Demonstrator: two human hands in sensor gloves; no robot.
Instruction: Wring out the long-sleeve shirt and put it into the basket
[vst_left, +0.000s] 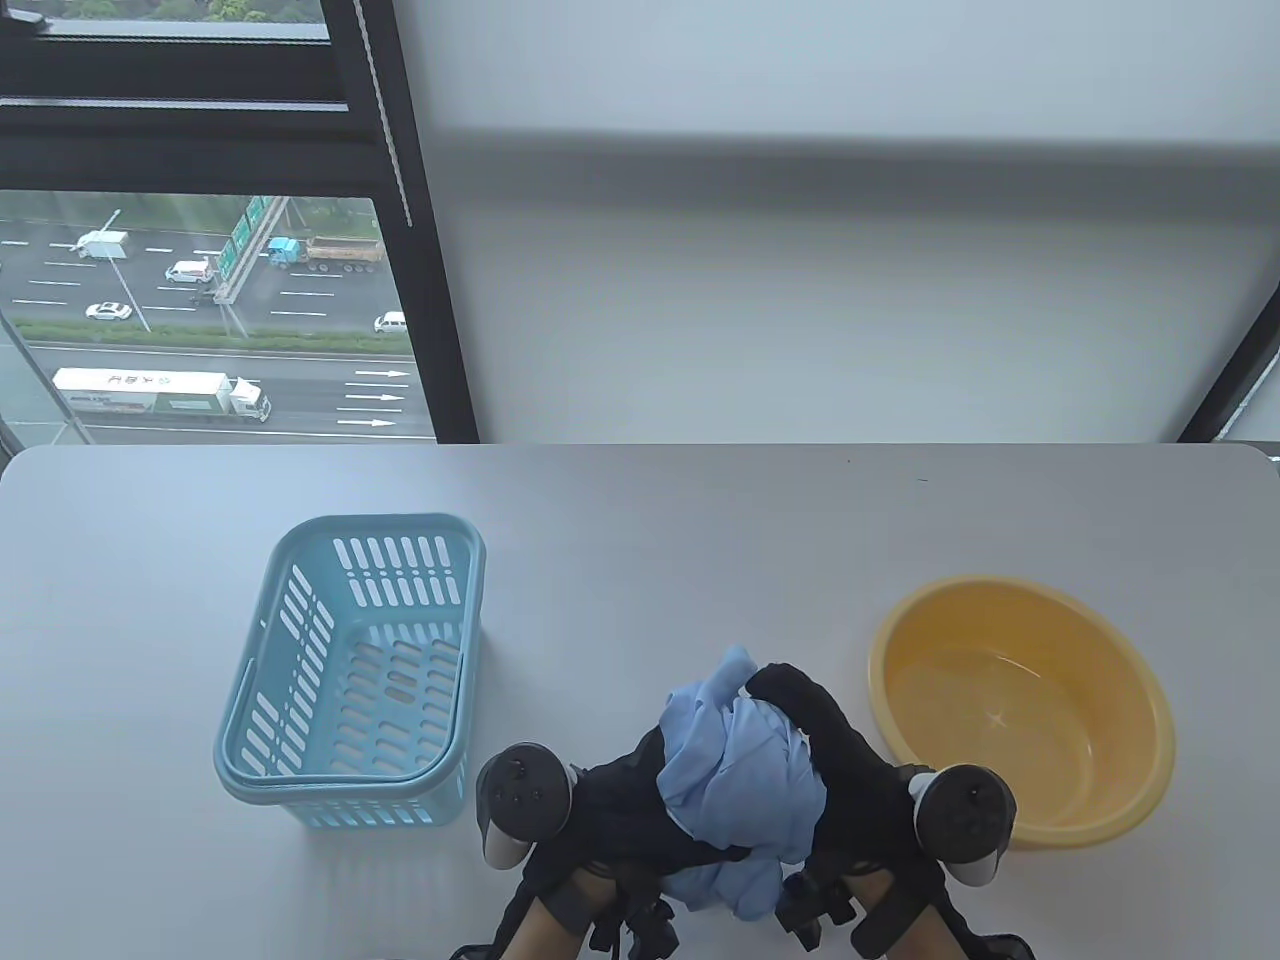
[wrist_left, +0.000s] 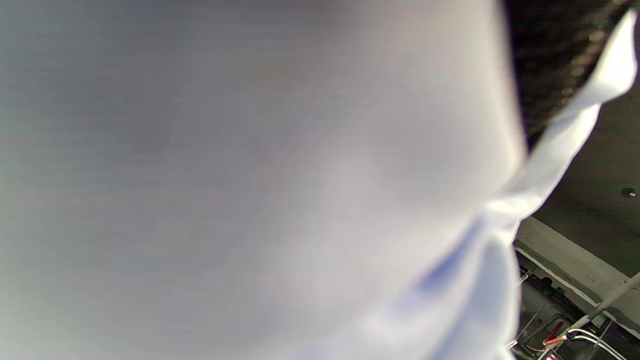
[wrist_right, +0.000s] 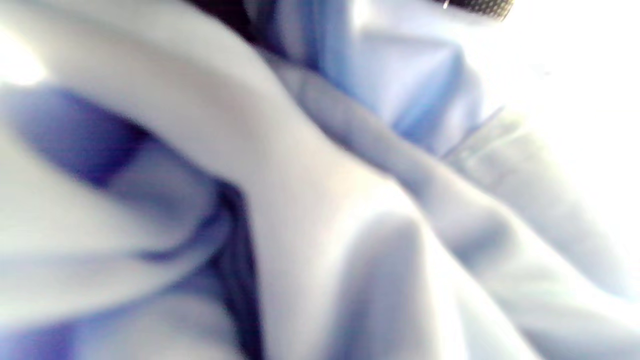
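Note:
A light blue long-sleeve shirt is bunched into a ball near the table's front edge, between the basket and the basin. My left hand grips its left side and my right hand curls over its top and right side. The light blue slotted basket stands to the left with nothing in it. Blurred blue cloth fills the left wrist view, and folds of the shirt fill the right wrist view.
A yellow basin holding a little water sits at the right, close to my right hand. The white table runs back to a wall and a window.

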